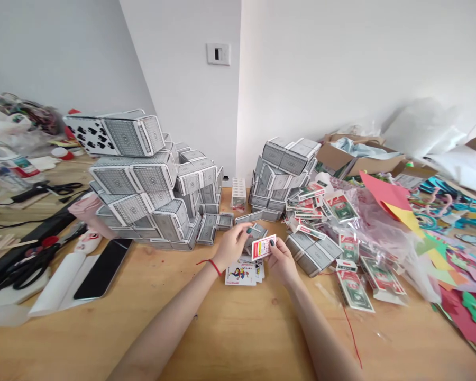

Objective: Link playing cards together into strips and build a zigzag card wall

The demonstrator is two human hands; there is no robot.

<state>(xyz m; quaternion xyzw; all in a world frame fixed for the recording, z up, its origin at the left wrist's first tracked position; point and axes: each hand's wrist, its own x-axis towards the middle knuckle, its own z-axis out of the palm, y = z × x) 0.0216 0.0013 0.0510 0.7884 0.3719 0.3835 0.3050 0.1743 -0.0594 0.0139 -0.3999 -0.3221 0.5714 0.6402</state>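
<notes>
My right hand (281, 260) pinches a playing card (262, 247) with red and yellow print, tilted above the table. To its left is my left hand (233, 246), a red string round its wrist, its fingers curled together; whatever they hold, if anything, is hidden. Just beyond my fingertips are grey-backed folded cards (257, 231). Below both hands lie loose face-up cards, a joker (240, 274) on top. A block made of grey-backed cards (314, 253) rests to the right of my right hand.
Tall stacks of card blocks stand at left (143, 177) and right (281, 174). A phone (103, 269) and scissors (35, 259) lie left. Card boxes (355, 288), plastic wrap (404, 254) and coloured paper (384, 196) crowd the right. A clear-sided box (238, 200) sits near the wall.
</notes>
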